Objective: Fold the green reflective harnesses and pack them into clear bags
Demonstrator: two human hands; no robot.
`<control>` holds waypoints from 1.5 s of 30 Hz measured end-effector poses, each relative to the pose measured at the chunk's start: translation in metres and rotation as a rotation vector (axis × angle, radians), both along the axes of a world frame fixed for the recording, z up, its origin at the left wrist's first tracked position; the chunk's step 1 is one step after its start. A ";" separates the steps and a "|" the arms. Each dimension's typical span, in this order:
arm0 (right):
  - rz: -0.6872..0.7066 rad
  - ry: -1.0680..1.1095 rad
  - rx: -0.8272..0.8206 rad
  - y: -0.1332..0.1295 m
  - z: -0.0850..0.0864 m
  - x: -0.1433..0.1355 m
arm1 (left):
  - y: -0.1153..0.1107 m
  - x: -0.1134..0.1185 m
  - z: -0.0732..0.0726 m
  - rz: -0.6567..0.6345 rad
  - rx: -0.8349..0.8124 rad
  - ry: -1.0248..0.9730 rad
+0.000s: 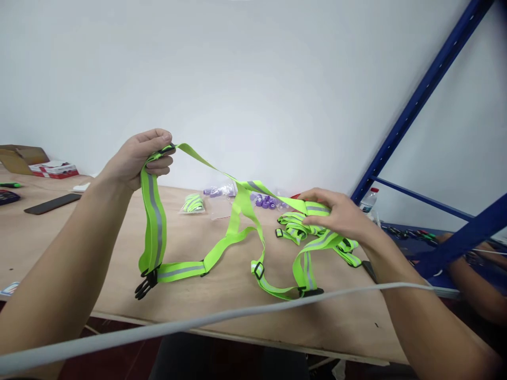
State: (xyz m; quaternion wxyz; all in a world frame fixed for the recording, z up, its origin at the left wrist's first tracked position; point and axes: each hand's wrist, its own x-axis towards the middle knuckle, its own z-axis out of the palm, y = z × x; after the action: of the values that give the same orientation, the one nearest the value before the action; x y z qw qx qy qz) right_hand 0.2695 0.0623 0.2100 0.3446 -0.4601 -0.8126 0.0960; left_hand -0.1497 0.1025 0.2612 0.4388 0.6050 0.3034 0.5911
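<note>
A neon-yellow reflective vest (pixel 214 255) of elastic straps with grey stripes hangs partly above the table between my hands. High on the left, my left hand (pixel 144 153) is closed round a strap at a black slider. From there one strap runs taut to my right hand (pixel 332 208), whose thumb and fingers pinch it. Below my left hand dangles a black buckle (pixel 146 284). Another black buckle (pixel 311 292) touches the wood near the front right. A bunch of similar folded straps (pixel 293 227) lies under and beside my right hand.
On the wooden table (pixel 130 301) lie a bagged strap roll (pixel 193 204), purple pieces (pixel 266 201) and a dark flat bar (pixel 53 203). A white cable (pixel 222 315) crosses in front. Blue rack posts (pixel 423 100) and another person's arm (pixel 475 285) are on the right.
</note>
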 end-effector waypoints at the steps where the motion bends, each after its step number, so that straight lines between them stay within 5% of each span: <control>1: 0.018 -0.059 0.005 -0.003 -0.002 -0.001 | 0.002 -0.001 -0.001 0.012 0.003 -0.001; 7: 0.058 0.081 0.121 -0.006 -0.010 -0.004 | 0.010 -0.003 -0.007 0.028 -0.017 0.023; 15: -0.006 0.458 -0.249 0.007 -0.009 0.000 | 0.015 -0.001 -0.010 0.026 0.000 0.028; 21: 0.065 0.261 -0.376 0.020 -0.005 0.008 | 0.015 -0.004 -0.009 0.044 0.004 0.034; 25: 0.046 0.314 -0.386 0.023 -0.001 0.010 | 0.014 -0.003 -0.010 0.036 -0.005 -0.003; 35: -0.307 0.126 0.158 0.023 0.004 -0.005 | 0.010 0.004 -0.005 0.026 -0.003 -0.048; 38: -0.201 0.369 0.085 0.025 0.008 -0.005 | 0.007 0.005 -0.003 0.045 -0.011 -0.064; 45: 0.197 0.778 -0.426 0.023 0.023 0.009 | 0.000 0.009 0.003 0.028 -0.029 -0.070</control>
State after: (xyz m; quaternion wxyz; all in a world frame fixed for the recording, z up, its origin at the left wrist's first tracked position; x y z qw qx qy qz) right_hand 0.2785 0.0853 0.2331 0.5114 -0.3707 -0.6247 0.4591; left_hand -0.1405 0.1026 0.2638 0.4495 0.5730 0.3049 0.6137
